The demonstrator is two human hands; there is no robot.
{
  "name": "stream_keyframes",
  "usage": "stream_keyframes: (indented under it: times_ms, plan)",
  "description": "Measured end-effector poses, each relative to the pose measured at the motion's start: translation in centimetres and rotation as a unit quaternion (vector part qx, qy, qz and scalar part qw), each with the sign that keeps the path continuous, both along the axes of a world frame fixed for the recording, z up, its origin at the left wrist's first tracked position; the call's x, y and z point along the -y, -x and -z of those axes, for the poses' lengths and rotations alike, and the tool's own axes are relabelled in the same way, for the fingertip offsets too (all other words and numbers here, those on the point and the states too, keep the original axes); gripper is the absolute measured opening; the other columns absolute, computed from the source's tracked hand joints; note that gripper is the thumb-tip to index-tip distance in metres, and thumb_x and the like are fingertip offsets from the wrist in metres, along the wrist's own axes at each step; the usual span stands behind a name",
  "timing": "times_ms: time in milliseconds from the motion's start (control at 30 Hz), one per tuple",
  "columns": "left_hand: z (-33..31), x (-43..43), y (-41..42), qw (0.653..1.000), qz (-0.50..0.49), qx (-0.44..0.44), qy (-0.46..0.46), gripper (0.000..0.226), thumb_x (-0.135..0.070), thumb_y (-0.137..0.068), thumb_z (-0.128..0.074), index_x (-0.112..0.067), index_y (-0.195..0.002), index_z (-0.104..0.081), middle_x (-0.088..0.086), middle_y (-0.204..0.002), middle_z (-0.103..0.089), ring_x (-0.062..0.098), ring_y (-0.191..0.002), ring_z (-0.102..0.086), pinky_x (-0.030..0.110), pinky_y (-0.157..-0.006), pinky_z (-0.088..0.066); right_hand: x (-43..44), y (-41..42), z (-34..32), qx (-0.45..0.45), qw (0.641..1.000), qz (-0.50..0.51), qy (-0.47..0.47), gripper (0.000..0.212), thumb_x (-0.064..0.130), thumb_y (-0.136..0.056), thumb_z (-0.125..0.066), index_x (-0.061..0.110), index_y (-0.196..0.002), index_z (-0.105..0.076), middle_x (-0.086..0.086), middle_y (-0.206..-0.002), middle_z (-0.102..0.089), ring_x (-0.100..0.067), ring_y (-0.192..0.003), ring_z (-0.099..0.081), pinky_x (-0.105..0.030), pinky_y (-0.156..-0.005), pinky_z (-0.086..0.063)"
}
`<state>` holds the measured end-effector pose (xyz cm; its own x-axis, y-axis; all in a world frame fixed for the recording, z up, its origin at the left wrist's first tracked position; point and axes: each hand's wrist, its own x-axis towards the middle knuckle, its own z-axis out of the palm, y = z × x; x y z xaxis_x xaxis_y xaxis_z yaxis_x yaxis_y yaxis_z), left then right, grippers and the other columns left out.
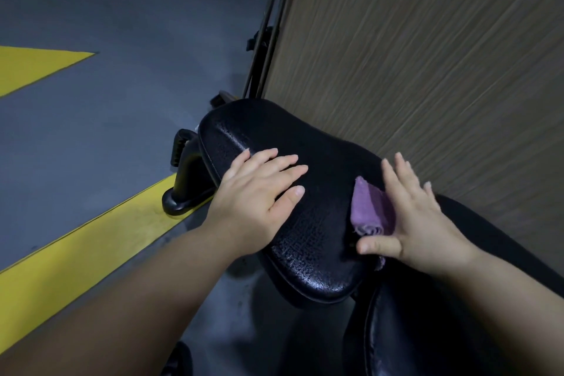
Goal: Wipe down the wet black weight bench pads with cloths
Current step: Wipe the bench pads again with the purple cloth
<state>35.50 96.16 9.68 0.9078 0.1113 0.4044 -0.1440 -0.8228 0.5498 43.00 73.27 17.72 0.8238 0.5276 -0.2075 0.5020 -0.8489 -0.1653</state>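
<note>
At the far left of the frame lies a grey floor (122,125) painted with yellow markings: a wedge (30,70) at the left edge and a wide diagonal stripe (76,250) running up from the lower left. Where that stripe ends, just left of centre, a black frame foot with a ribbed grip (182,162) stands on the floor, touching the underside of the bench.

At centre is the black seat pad (308,253), its textured surface glossy with wet patches. The left hand (259,192) rests flat on the pad's left side, fingers straight and a little spread, grasping nothing.

Right of centre a folded purple cloth (369,210) lies on the same pad. The right hand (421,223) presses on the cloth's right part with straight, spread fingers and the thumb stretched out below it; the fingers do not curl round it.

In the lower right a second black pad (427,333) sits just beside the first one, partly under the right forearm. Thin black rods (268,40) rise from behind the seat pad toward the top centre, along the edge of a brown wood-grain panel (427,55) that fills the upper right.
</note>
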Motion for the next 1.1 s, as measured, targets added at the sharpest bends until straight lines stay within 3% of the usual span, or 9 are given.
stream_keyframes:
  times_ms: [133,267,367,433,667,800,900,1000,1100]
  plan:
    - [0.1,0.0,-0.1,1.0,-0.002,0.006,0.002,0.061,-0.056,-0.094,-0.016,-0.035,-0.139,-0.052,-0.018,-0.147,-0.043,0.006,-0.143,-0.022,0.022,-0.116,0.01,-0.7,3.2,1.1,-0.089,0.992,0.039,-0.083,0.129,0.102,-0.048,-0.01,0.025,-0.15,0.012,0.013,-0.15,0.029,0.0,-0.135,0.033,-0.019,-0.111,0.013]
    - [0.1,-0.1,-0.1,1.0,-0.003,0.008,0.001,0.061,-0.056,-0.094,-0.017,-0.035,-0.14,-0.051,-0.018,-0.148,-0.043,0.006,-0.143,-0.021,0.021,-0.115,0.011,-2.7,2.9,2.5,-0.019,0.989,0.092,-0.111,0.092,0.07,-0.074,-0.002,0.022,-0.152,0.004,0.006,-0.158,0.016,-0.007,-0.141,0.025,-0.027,-0.112,0.016]
    - [0.1,-0.1,-0.1,1.0,0.001,0.008,0.002,0.061,-0.056,-0.094,-0.017,-0.035,-0.14,-0.051,-0.018,-0.148,-0.042,0.006,-0.144,-0.021,0.022,-0.115,0.011,-2.8,-0.9,2.9,0.009,0.99,0.111,-0.09,0.062,0.05,-0.097,-0.013,0.024,-0.154,-0.007,0.004,-0.161,0.004,-0.015,-0.146,0.014,-0.039,-0.115,0.01]
    - [0.2,0.0,0.0,1.0,0.0,0.009,0.004,0.062,-0.055,-0.093,-0.017,-0.034,-0.14,-0.051,-0.017,-0.148,-0.043,0.007,-0.144,-0.022,0.022,-0.116,0.01,-2.3,-3.8,3.1,0.02,0.991,0.12,-0.059,0.054,0.04,-0.103,-0.022,0.027,-0.153,-0.01,0.006,-0.161,-0.002,-0.017,-0.147,0.01,-0.047,-0.115,0.009]
    - [0.2,0.1,0.0,1.0,-0.007,0.021,0.01,0.059,-0.052,-0.095,-0.02,-0.032,-0.136,-0.056,-0.015,-0.145,-0.048,0.01,-0.142,-0.028,0.025,-0.117,0.004,-2.2,-8.3,2.3,-0.006,0.992,0.125,-0.02,0.052,0.032,-0.103,-0.028,0.031,-0.153,-0.013,0.011,-0.16,-0.006,-0.011,-0.147,0.001,-0.052,-0.114,0.01]
    - [0.2,0.0,0.1,0.999,-0.008,0.029,0.016,0.057,-0.051,-0.097,-0.021,-0.031,-0.135,-0.058,-0.015,-0.143,-0.049,0.01,-0.141,-0.03,0.026,-0.118,0.002,-2.0,-5.7,1.3,-0.038,0.999,-0.022,0.0,0.059,0.029,-0.103,-0.034,0.03,-0.148,0.004,0.011,-0.158,0.007,-0.01,-0.146,0.01,-0.028,-0.114,0.009]
    - [0.5,-0.1,0.0,0.999,-0.011,0.035,0.022,0.054,-0.049,-0.098,-0.023,-0.03,-0.133,-0.06,-0.014,-0.141,-0.052,0.012,-0.139,-0.034,0.026,-0.118,0.0,-2.5,-0.2,1.3,-0.036,0.987,-0.155,0.008,0.063,0.044,-0.091,-0.027,0.039,-0.139,0.013,0.02,-0.151,0.019,-0.001,-0.141,0.024,-0.016,-0.11,0.017]
    - [0.6,-0.1,-0.2,0.999,-0.012,0.042,0.022,0.054,-0.047,-0.099,-0.023,-0.029,-0.131,-0.062,-0.014,-0.14,-0.054,0.012,-0.138,-0.037,0.028,-0.118,-0.003,-3.1,5.2,1.9,-0.001,0.969,-0.247,0.008,0.067,0.046,-0.088,-0.022,0.034,-0.148,0.005,0.02,-0.154,0.017,0.002,-0.14,0.026,-0.02,-0.113,0.019]
    - [0.7,-0.1,-0.1,0.999,-0.011,0.04,0.018,0.057,-0.048,-0.099,-0.019,-0.029,-0.133,-0.06,-0.014,-0.141,-0.052,0.009,-0.14,-0.034,0.029,-0.119,-0.003,-2.7,6.9,2.5,-0.002,0.967,-0.256,-0.015,0.065,0.041,-0.091,-0.026,0.032,-0.152,-0.003,0.019,-0.158,0.011,-0.002,-0.143,0.019,-0.025,-0.115,0.012]
